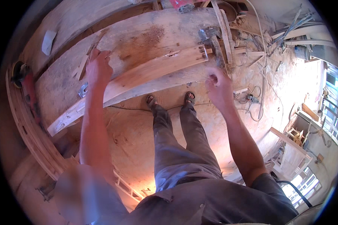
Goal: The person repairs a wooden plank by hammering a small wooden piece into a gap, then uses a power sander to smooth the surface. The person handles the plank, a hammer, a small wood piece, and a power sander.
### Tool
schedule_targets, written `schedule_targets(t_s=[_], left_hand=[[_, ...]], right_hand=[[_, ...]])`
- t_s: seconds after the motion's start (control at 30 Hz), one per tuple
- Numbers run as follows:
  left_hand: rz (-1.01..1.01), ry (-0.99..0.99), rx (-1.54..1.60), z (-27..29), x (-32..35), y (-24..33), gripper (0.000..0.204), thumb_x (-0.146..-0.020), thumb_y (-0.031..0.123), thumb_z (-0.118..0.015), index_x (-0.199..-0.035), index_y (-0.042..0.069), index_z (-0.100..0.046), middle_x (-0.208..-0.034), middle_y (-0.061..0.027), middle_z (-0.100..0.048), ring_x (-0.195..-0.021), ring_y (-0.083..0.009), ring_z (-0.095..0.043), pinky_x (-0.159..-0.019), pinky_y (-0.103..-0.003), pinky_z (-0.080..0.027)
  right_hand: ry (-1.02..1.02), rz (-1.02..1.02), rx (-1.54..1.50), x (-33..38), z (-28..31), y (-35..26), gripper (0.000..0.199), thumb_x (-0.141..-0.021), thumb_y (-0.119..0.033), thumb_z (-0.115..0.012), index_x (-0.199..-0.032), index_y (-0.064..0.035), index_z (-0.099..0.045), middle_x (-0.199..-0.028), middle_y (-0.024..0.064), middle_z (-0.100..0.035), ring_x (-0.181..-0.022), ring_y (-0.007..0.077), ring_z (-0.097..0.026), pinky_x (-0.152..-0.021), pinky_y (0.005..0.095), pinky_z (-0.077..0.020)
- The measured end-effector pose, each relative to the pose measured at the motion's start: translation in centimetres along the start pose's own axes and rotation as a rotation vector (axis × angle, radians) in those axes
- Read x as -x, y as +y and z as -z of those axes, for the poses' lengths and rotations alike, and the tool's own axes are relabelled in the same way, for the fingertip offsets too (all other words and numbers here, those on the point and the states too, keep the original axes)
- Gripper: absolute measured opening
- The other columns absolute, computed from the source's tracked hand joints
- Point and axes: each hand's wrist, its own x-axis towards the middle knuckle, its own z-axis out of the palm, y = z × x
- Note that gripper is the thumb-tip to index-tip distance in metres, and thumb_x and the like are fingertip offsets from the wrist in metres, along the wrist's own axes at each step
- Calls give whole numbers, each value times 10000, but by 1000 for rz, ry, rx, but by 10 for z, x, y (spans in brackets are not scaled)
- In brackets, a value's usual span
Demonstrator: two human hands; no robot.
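A long pale wooden beam (154,73) lies slantwise along the near side of the workbench, with dark slots cut at its right end. My left hand (98,69) is above the bench beyond the beam, its fingers curled. Beside it lies a narrow wood strip (82,69); whether the fingers grip it or something else is hidden. Past the beam's right end, my right hand (218,87) hangs over the floor in a loose fist, and what it may hold cannot be made out. A hammer-like tool (206,34) with a metal head rests near that end.
A red angle grinder (30,90) sits on timber at the left. Sawdust (150,35) covers part of the bench. A small metal piece (82,90) lies by the beam. On the floor are a cable (135,109) and, to the right, wood offcuts (251,56).
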Motion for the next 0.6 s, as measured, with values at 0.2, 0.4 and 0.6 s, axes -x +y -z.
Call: schedule_targets(t_s=[0.2, 0.4, 0.6], left_hand=[[-506, 108, 354, -13, 71, 144, 392, -650, -93, -597, -1001, 33, -719, -1027, -184, -605, -996, -360, -605, -897, -480, -516], [-321, 202, 662, -46, 69, 156, 95, -854, 15, -729, -949, 23, -719, -918, -113, -689, -887, -328, -647, -810, -413, -535], [-17, 528, 232, -54, 28, 68, 168, -912, 145, -725, -1036, 35, -753, -974, -124, -724, -949, -325, -656, -847, -421, -529]], right_hand=[[10, 250, -437, 17, -10, -60, 473, -894, -44, -693, -1353, -115, -601, -1057, 141, -698, -901, 304, -704, -771, 391, -558], [-85, 41, -437, 0, 10, -35, 184, -940, -89, -665, -1099, -17, -723, -709, 95, -641, -599, 200, -618, -559, 321, -491], [-147, -452, -990, -55, 21, -21, 213, -895, -73, -649, -1079, 13, -712, -643, 24, -580, -447, 92, -450, -392, 261, -283]])
